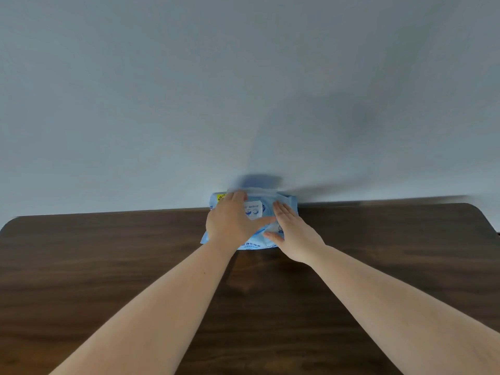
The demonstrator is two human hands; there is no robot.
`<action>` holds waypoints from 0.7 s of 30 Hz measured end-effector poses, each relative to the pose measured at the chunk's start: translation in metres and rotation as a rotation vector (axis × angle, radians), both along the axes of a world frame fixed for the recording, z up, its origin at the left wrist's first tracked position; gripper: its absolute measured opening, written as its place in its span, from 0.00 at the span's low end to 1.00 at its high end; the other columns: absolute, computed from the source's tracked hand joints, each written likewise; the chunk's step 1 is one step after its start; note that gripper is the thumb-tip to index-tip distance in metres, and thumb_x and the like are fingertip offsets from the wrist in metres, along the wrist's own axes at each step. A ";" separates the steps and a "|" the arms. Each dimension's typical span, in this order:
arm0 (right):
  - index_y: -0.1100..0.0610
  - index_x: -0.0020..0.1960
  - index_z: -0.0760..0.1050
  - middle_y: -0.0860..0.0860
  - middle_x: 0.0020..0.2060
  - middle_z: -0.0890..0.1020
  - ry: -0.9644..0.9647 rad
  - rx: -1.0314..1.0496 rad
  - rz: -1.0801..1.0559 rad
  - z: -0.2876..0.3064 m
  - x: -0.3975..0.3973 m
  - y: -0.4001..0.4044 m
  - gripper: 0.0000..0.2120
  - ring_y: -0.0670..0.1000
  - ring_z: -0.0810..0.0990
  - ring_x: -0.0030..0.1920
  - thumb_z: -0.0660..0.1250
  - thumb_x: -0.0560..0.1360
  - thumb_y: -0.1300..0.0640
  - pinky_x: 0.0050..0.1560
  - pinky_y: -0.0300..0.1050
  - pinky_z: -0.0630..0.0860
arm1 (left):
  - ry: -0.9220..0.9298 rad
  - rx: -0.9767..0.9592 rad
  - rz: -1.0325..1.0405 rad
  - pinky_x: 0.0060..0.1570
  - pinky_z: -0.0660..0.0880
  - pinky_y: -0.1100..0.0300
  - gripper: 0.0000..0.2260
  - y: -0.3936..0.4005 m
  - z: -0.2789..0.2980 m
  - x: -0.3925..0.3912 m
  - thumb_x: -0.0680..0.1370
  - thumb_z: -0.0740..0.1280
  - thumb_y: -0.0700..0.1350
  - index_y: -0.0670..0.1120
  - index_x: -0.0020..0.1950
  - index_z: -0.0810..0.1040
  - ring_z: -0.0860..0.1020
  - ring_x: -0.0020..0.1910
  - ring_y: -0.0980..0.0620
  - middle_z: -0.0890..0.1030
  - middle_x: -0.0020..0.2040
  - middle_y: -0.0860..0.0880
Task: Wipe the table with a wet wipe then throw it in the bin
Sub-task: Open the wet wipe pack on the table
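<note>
Dark wood tabletop [108,266]; soft blue wet-wipe pack [286,203] at far edge against wall, likely light, slippery film; left hand [232,220] fingers curled at its top, right hand [292,234] flat, pinning it; pinch sheet at flap opening, not visible.
</note>
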State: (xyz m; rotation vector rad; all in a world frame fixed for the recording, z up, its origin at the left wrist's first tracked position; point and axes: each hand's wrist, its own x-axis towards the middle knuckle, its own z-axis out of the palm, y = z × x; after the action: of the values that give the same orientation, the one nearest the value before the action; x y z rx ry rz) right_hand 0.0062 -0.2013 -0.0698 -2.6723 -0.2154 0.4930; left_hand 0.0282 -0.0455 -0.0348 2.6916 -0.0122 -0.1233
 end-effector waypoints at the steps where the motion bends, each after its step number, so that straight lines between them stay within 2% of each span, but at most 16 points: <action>1: 0.56 0.77 0.42 0.50 0.78 0.48 0.005 0.000 0.003 0.001 0.000 0.001 0.37 0.48 0.46 0.77 0.58 0.78 0.43 0.74 0.48 0.53 | -0.035 0.024 -0.033 0.44 0.71 0.58 0.28 0.000 -0.004 -0.001 0.67 0.70 0.66 0.49 0.59 0.72 0.75 0.51 0.52 0.75 0.53 0.54; 2: 0.56 0.77 0.42 0.50 0.78 0.48 0.010 0.002 0.005 0.001 0.001 0.001 0.37 0.48 0.46 0.77 0.58 0.78 0.43 0.74 0.47 0.53 | -0.065 0.050 -0.036 0.45 0.71 0.57 0.25 0.000 -0.007 -0.001 0.69 0.71 0.61 0.48 0.59 0.72 0.75 0.53 0.51 0.76 0.54 0.53; 4: 0.56 0.77 0.44 0.51 0.78 0.50 0.022 -0.004 0.008 0.005 0.000 0.002 0.37 0.49 0.48 0.77 0.60 0.78 0.45 0.74 0.48 0.53 | -0.074 0.021 0.026 0.41 0.70 0.56 0.12 0.004 -0.005 -0.001 0.74 0.67 0.51 0.46 0.53 0.75 0.75 0.50 0.48 0.77 0.51 0.50; 7: 0.54 0.75 0.58 0.52 0.73 0.65 -0.085 -0.046 -0.012 0.014 0.003 0.005 0.28 0.53 0.64 0.72 0.60 0.78 0.47 0.69 0.50 0.64 | -0.011 -0.222 0.171 0.40 0.66 0.58 0.04 0.019 0.001 0.001 0.76 0.63 0.44 0.45 0.45 0.75 0.73 0.42 0.47 0.77 0.44 0.49; 9: 0.53 0.69 0.68 0.52 0.64 0.74 -0.199 -0.067 -0.042 0.020 0.006 0.009 0.22 0.55 0.71 0.64 0.59 0.78 0.45 0.62 0.50 0.68 | -0.007 -0.286 0.201 0.41 0.66 0.58 0.04 0.034 0.002 0.002 0.76 0.64 0.44 0.45 0.42 0.74 0.72 0.42 0.48 0.78 0.43 0.49; 12: 0.53 0.65 0.72 0.52 0.54 0.78 -0.269 -0.077 -0.029 0.022 0.012 0.023 0.20 0.55 0.74 0.58 0.59 0.78 0.44 0.56 0.49 0.70 | 0.033 -0.255 0.229 0.41 0.65 0.59 0.08 0.055 -0.003 0.003 0.77 0.65 0.46 0.43 0.41 0.74 0.75 0.43 0.45 0.78 0.41 0.46; 14: 0.53 0.64 0.73 0.52 0.52 0.79 -0.253 -0.057 -0.015 0.020 0.014 0.034 0.19 0.54 0.74 0.58 0.60 0.78 0.44 0.54 0.48 0.70 | 0.057 -0.255 0.227 0.42 0.66 0.59 0.09 0.063 -0.005 0.001 0.77 0.65 0.47 0.43 0.42 0.75 0.75 0.43 0.47 0.79 0.42 0.47; 18: 0.50 0.65 0.73 0.51 0.55 0.80 -0.246 -0.028 -0.003 0.016 0.017 0.048 0.18 0.55 0.74 0.60 0.63 0.77 0.46 0.57 0.49 0.71 | 0.059 -0.271 0.211 0.41 0.66 0.59 0.09 0.068 -0.010 -0.001 0.77 0.65 0.47 0.43 0.41 0.75 0.74 0.42 0.48 0.78 0.40 0.48; 21: 0.52 0.62 0.76 0.52 0.51 0.82 -0.220 0.108 -0.069 0.015 0.016 0.051 0.17 0.54 0.78 0.54 0.61 0.78 0.46 0.51 0.46 0.72 | 0.044 -0.268 0.193 0.41 0.66 0.59 0.09 0.071 -0.012 -0.002 0.77 0.65 0.47 0.43 0.41 0.75 0.74 0.42 0.47 0.77 0.39 0.48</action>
State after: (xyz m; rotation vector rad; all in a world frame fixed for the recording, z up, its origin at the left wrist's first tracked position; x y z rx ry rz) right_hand 0.0224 -0.1506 -0.0545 -2.6155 -0.2065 0.1605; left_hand 0.0259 0.0253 -0.0473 2.4071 0.2279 -0.1126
